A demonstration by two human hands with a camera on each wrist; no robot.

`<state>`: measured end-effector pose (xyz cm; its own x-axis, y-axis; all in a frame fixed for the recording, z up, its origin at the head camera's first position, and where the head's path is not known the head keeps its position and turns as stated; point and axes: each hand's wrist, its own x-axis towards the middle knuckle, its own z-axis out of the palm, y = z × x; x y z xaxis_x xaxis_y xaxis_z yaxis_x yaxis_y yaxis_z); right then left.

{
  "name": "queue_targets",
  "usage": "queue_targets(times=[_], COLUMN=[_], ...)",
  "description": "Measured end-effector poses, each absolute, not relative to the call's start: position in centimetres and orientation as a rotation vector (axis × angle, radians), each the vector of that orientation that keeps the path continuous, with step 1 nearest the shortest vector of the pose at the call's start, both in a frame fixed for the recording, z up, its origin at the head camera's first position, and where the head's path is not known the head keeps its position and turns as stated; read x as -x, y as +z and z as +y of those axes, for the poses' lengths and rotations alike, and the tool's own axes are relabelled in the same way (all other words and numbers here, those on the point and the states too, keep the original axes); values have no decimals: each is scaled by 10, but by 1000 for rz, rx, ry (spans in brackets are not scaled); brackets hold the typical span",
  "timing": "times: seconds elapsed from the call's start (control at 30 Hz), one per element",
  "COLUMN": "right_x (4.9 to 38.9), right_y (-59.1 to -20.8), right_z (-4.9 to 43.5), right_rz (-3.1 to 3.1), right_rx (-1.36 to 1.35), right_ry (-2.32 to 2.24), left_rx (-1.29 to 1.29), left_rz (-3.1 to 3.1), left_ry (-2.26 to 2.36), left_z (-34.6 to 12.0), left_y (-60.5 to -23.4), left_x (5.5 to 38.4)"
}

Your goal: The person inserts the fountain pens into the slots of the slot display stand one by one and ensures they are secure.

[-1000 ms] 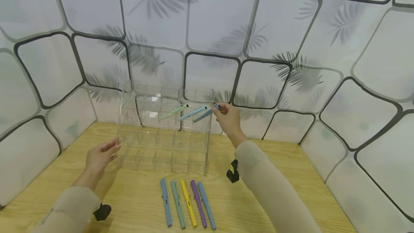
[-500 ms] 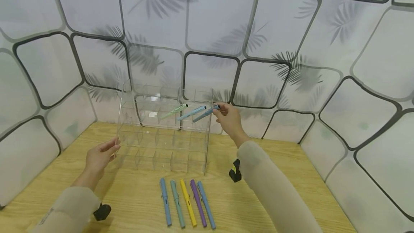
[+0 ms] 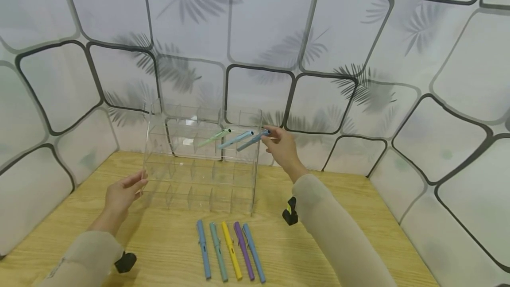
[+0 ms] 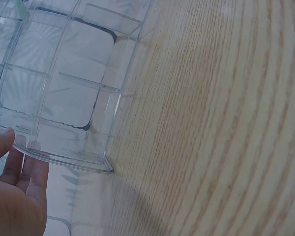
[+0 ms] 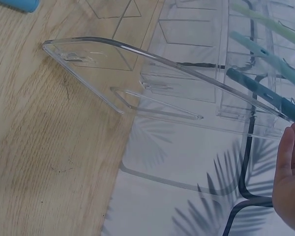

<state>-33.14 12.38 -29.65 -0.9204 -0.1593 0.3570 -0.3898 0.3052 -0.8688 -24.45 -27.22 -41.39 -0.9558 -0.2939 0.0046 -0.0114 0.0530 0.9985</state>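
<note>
A clear acrylic rack point(image 3: 199, 169) with tiers of small compartments stands on the table. My left hand point(image 3: 121, 194) grips its left side panel, thumb and fingers on either side of the edge in the left wrist view. My right hand point(image 3: 283, 147) is at the upper right, thumb and forefinger about the end of a dark blue pen point(image 3: 252, 141), right at the side panel. The thumb is out of the right wrist view. Beside that pen, a light blue pen point(image 3: 235, 139) and a pale green pen point(image 3: 213, 137) lie slanted in the same tier.
In front of the rack several pens lie in a row on the wooden table point(image 3: 326, 242): a blue pen point(image 3: 203, 249), a green pen point(image 3: 218, 251), a yellow pen point(image 3: 232, 250), a purple pen point(image 3: 244, 251) and another blue pen point(image 3: 254, 254). Patterned curtains point(image 3: 271, 21) enclose the table.
Both hands, the rack and the pens keep their places. Only the right forearm has shifted very slightly to the right since the earliest frame.
</note>
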Motion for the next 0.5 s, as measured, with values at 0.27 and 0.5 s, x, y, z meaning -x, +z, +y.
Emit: queue_targets(times=[0.27, 0.5], right_x=[329, 316], right_y=[-302, -323], right_z=[140, 156], right_rz=[-2381, -2406], right_rx=[-457, -354], right_ry=[1726, 1832], left_rx=[-317, -317], left_rz=[-2110, -2093], left_ry=[-2020, -2041], left_z=[-272, -273], left_y=[-414, -414], left_x=[244, 244])
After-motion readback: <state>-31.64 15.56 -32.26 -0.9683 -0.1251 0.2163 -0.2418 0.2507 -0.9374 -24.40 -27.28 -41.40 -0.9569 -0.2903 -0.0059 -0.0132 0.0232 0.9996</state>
